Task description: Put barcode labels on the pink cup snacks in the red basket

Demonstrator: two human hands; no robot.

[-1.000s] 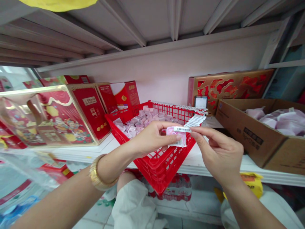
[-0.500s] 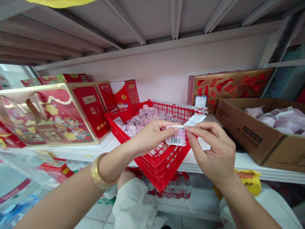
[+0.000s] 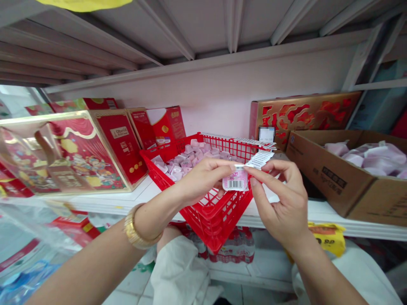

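A small pink jelly cup point(image 3: 235, 183), its printed lid and barcode turned toward me, is pinched in my left hand point(image 3: 208, 178) above the red plastic basket point(image 3: 203, 216). Along the lid's top edge lies a small white label strip point(image 3: 239, 167), with my left thumb at one end. My right hand point(image 3: 282, 195) is closed at the cup's right side: the index fingertip presses the label's end and the thumb rests by the rim. Behind the right fingers, a strip of printed labels point(image 3: 260, 159) hangs over the basket's corner. Many more pink cups point(image 3: 199, 153) fill the basket's back part.
An open cardboard box point(image 3: 330, 182) of bagged pink cups stands at right. Behind it leans a red and gold box point(image 3: 305, 116). Red gift boxes point(image 3: 79, 152) line the left. A white shelf point(image 3: 140, 192) carries everything, with packed bottles point(image 3: 235, 248) below and metal slats overhead.
My right index finger has shifted left onto the lid's top edge, and the label now lies flatter there. The left hand keeps the cup in nearly the same place.
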